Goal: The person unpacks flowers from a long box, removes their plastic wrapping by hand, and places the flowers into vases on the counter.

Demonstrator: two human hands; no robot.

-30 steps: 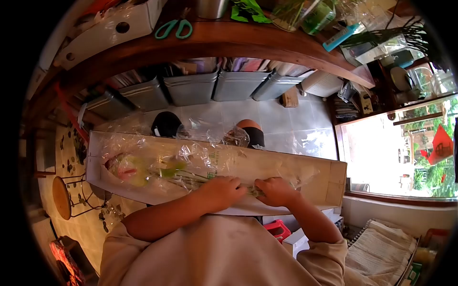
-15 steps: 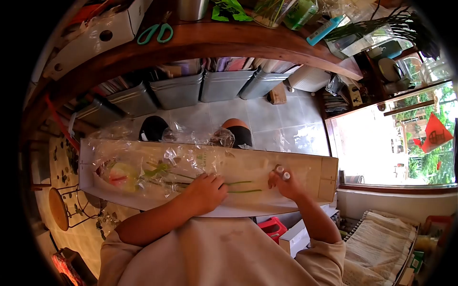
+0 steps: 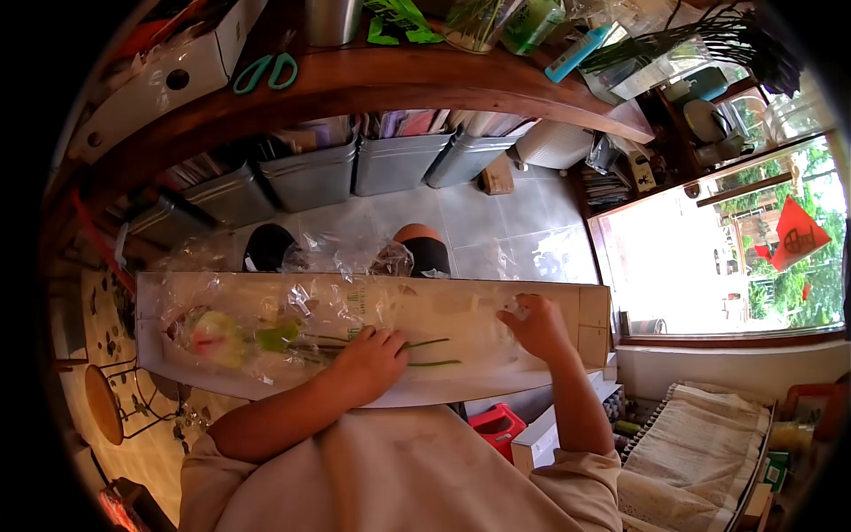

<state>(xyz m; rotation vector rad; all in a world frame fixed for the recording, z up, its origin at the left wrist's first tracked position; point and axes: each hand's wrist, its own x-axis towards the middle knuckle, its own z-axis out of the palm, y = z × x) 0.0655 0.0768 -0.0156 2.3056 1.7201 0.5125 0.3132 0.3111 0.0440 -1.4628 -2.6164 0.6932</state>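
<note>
A long open cardboard box [image 3: 581, 310] lies across my lap, lined with clear plastic film [image 3: 301, 301]. Inside it, a pale flower [image 3: 214, 340] with a pinkish-red centre sits at the left end, under the film. A green bud or leaf [image 3: 279, 333] is beside it, and thin green stems [image 3: 433, 363] run to the right. My left hand [image 3: 372, 362] is over the stems, fingers curled down onto them. Toward the box's right end, my right hand [image 3: 534, 326] is closed around a small clear tube-like piece [image 3: 520, 310], mostly hidden by the fingers.
Beyond the box stands a wooden counter [image 3: 425, 80] with teal-handled scissors [image 3: 266, 73], a metal cup [image 3: 332, 19] and bottles. Grey metal bins [image 3: 310, 177] of papers line its underside. A red plastic item [image 3: 498, 427] and a white box [image 3: 536, 439] are near my right side.
My right hand has turned, so the white round ends seen earlier are now largely covered. The film near the flower has shifted, and the green part shows more. The whole view has moved slightly.
</note>
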